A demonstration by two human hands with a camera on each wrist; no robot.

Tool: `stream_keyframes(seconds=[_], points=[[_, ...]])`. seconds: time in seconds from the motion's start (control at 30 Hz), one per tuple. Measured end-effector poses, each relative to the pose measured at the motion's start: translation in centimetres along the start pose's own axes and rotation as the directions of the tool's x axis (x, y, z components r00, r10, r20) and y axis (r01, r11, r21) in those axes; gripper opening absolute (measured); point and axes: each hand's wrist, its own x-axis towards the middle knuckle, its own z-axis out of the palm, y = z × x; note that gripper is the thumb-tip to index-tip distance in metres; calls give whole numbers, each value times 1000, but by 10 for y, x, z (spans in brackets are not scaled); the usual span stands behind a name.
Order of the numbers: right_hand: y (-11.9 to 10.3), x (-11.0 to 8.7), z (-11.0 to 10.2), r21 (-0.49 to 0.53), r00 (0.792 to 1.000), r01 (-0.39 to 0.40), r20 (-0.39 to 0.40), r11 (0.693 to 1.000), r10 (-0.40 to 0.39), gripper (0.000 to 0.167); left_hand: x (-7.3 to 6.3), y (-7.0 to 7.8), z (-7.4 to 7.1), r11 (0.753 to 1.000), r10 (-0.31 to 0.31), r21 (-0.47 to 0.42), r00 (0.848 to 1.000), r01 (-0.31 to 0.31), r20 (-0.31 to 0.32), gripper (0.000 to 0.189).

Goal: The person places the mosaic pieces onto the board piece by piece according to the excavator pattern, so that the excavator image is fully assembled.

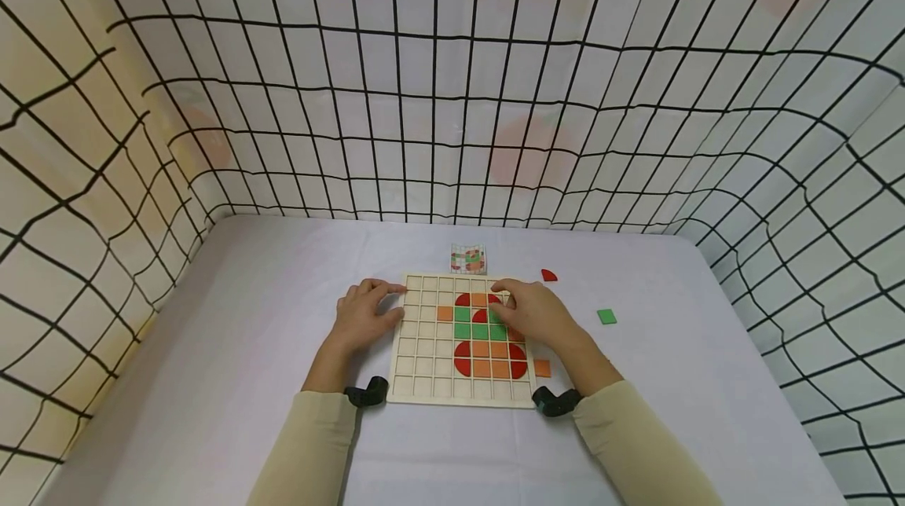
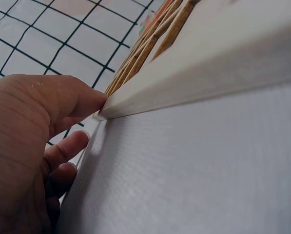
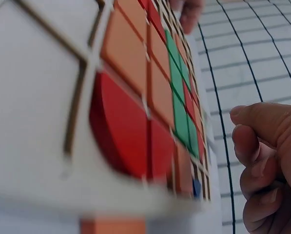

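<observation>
A wooden grid board (image 1: 423, 380) lies on the white cloth, with red, orange and green flat pieces in several cells on its right half. My left hand (image 1: 360, 317) is at the board's left edge, thumb and index finger spread apart. In the left wrist view the thumb (image 2: 87, 95) rests against the board's side. My right hand (image 1: 540, 313) hovers over the board's upper right, its thumb and index finger parted and nothing visible between them. Beneath it, a green piece (image 1: 493, 316) is partly covered. The right wrist view shows a small blue piece (image 3: 197, 188) near the board's edge.
A small printed pattern card (image 1: 468, 259) lies behind the board. To the right are a loose red quarter-circle (image 1: 548, 275), a green square (image 1: 606, 317) and an orange square (image 1: 542, 368) beside the board's edge. Black wire mesh (image 1: 452, 97) surrounds the table's back and sides.
</observation>
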Motion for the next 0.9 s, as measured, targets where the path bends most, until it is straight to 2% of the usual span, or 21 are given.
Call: stream_keyframes(seconds=[0.37,0.63,0.9], points=[[52,-21,-25,39,996,-77,-47,996,79,43,2,0,-1,1000,-11,-13,1000,12,28,44],[98,-37,-39,74,978,-186,-85,980,192,43,3,3,-6,999,-38,-29,996,41,86,47],[148,-53,-52,57,969,-215,-109,975,220,39,4,2,-6,998,-49,-27,995,52,90,48]])
